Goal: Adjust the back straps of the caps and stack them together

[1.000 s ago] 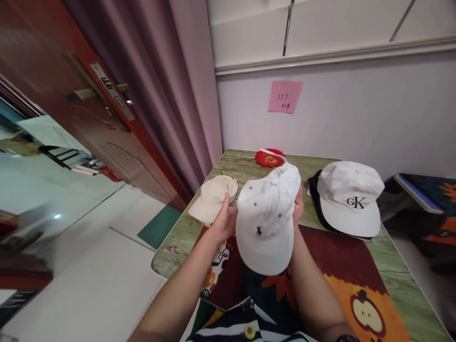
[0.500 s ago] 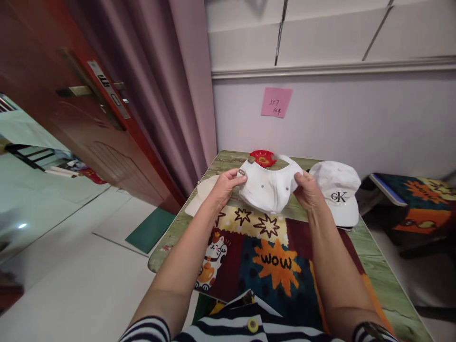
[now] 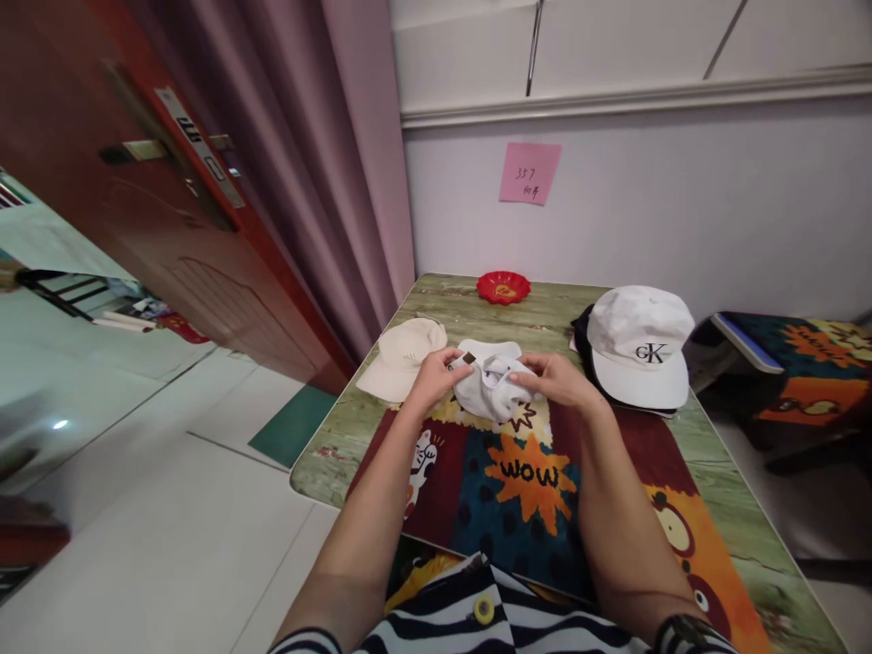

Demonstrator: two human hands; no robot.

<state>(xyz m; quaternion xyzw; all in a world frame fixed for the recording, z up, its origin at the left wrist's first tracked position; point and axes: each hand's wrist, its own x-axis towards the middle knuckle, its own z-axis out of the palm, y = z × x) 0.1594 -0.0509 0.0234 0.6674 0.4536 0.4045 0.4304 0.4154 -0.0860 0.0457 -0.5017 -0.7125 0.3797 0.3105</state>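
A white cap (image 3: 491, 391) is held low over the mat, its back strap side crumpled inward and its brim pointing away from me. My left hand (image 3: 440, 374) pinches its left edge beside a small brown patch. On the other side my right hand (image 3: 550, 377) grips the right edge between thumb and fingers. A cream cap (image 3: 403, 354) lies on the table just left of my left hand. To the right, a white cap with black "CK"-like letters (image 3: 640, 341) rests on top of a dark cap (image 3: 584, 341).
A scalloped red dish (image 3: 503, 287) sits at the back of the green wood-pattern table (image 3: 450, 295). A colourful mat (image 3: 470, 490) covers its front. The wall with a pink note (image 3: 530, 173) is behind; a brown door (image 3: 224, 300) stands left, a second table (image 3: 817, 354) right.
The held cap has come down and turned, its strap opening no longer facing the wall and its brim now showing at the far side. My hands have drawn closer together. The red dish is now uncovered.
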